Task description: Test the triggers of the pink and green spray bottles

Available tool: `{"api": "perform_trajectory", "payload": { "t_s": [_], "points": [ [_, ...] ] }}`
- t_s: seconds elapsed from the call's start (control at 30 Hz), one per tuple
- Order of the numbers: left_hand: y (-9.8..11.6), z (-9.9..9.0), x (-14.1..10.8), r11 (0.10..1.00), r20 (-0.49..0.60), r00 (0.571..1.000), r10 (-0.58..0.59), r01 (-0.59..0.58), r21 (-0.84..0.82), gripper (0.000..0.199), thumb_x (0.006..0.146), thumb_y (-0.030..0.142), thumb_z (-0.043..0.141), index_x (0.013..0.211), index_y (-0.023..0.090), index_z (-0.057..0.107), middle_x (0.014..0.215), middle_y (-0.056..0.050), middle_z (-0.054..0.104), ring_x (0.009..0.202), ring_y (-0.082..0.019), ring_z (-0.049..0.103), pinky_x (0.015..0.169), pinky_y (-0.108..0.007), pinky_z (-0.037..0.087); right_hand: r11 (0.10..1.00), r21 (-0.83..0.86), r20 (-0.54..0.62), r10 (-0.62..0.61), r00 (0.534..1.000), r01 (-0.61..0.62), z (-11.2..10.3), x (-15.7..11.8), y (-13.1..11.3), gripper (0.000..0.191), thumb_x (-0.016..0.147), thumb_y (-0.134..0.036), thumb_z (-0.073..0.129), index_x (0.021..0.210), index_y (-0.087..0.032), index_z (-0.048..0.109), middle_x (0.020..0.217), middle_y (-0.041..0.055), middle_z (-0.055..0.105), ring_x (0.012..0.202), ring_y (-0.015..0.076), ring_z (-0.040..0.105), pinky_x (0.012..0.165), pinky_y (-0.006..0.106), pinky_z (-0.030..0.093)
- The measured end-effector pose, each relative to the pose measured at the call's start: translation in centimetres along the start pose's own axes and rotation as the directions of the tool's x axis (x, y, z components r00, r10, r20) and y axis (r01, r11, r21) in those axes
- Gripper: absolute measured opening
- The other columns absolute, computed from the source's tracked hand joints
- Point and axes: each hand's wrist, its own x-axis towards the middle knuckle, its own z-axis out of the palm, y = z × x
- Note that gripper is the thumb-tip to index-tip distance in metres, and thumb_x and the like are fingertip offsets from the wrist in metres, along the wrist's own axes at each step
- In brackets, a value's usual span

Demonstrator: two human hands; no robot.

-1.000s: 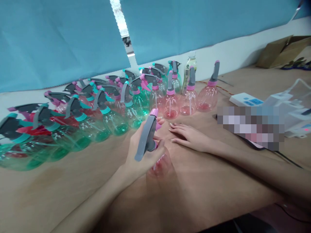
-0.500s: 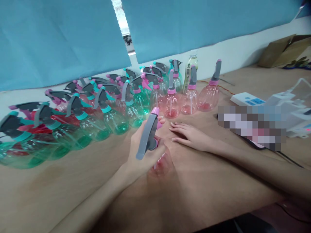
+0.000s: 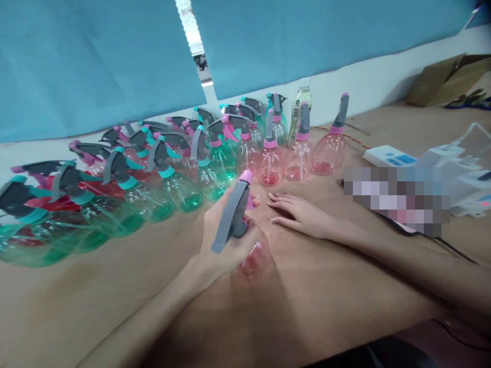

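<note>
Left hand [image 3: 230, 258]: fingers wrapped around a pink sprayer [image 3: 257, 261]
Right hand [image 3: 303, 217]: fingers slightly spread, on the table [image 3: 330, 301]
Bottles [image 3: 184, 191]: beyond both hands' fingertips

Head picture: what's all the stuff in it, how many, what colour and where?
Held spray bottle: one, pink and grey, front centre
Green spray bottles: many, overlapping, left and centre
Pink spray bottles: many, overlapping, three at the group's right end
Drink bottle: one, pale yellow-green, back centre
Power strip: one, white and blue, right
White plugs: several, right edge
Blurred-out flat thing: one, dark-edged, right
Cardboard box: one, brown, back right
Blue sheets: at least two, on the wall
Table: one, brown, underneath
Left hand: one, bare, grip around the held spray bottle
Right hand: one, bare, resting flat
</note>
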Motion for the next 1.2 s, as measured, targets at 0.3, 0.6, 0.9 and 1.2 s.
{"api": "perform_trajectory", "payload": {
  "t_s": [0.3, 0.6, 0.9, 1.2],
  "points": [
    [-0.1, 0.0, 0.0, 1.000, -0.017, 1.000, -0.006, 0.006, 0.002, 0.024, 0.065, 0.015, 0.054, 0.087, 0.023, 0.051, 0.084, -0.001, 0.064, 0.074, -0.018, 0.064, 0.076, -0.036, 0.055, 1.000, 0.000, 0.012, 0.007, 1.000, -0.007, 0.0, 0.0, 0.0, 0.055, 0.096, -0.053, 0.045, 0.135, -0.016, 0.057, 0.144, 0.0147, 0.053, 0.136, 0.0325, 0.045, 0.113, 0.054, 0.037],
    [-1.0, 0.5, -0.4, 0.998, -0.015, 0.998, -0.058, 0.058, -0.007, 0.036, 0.073, 0.017, 0.057, 0.108, 0.027, 0.057, 0.095, -0.001, 0.067, 0.068, -0.016, 0.063, 0.067, -0.033, 0.056, 1.000, -0.012, 0.004, -0.002, 1.000, 0.002, -0.1, 0.0, 0.1, 0.052, 0.097, -0.053, 0.044, 0.135, -0.020, 0.057, 0.144, 0.0121, 0.053, 0.135, 0.0315, 0.047, 0.111, 0.055, 0.038],
    [-1.4, 0.7, -0.6, 0.998, -0.077, 0.996, -0.036, 0.041, 0.057, 0.034, 0.077, 0.020, 0.059, 0.110, 0.028, 0.058, 0.075, 0.003, 0.064, 0.067, -0.019, 0.064, 0.068, -0.035, 0.055, 1.000, 0.013, -0.017, -0.012, 1.000, 0.013, 0.1, 0.0, 0.2, 0.052, 0.096, -0.052, 0.046, 0.135, -0.020, 0.058, 0.144, 0.0129, 0.053, 0.135, 0.0330, 0.047, 0.110, 0.056, 0.039],
    [-0.9, 1.0, -0.4, 0.992, -0.057, 0.991, -0.117, 0.114, -0.059, 0.047, 0.074, 0.014, 0.059, 0.119, 0.028, 0.055, 0.116, -0.002, 0.070, 0.064, -0.014, 0.064, 0.070, -0.034, 0.057, 1.000, -0.003, 0.000, 0.000, 1.000, 0.000, 0.1, 0.0, 0.2, 0.054, 0.096, -0.054, 0.044, 0.135, -0.018, 0.058, 0.144, 0.0139, 0.053, 0.135, 0.0330, 0.047, 0.110, 0.055, 0.039]
  ]
}}
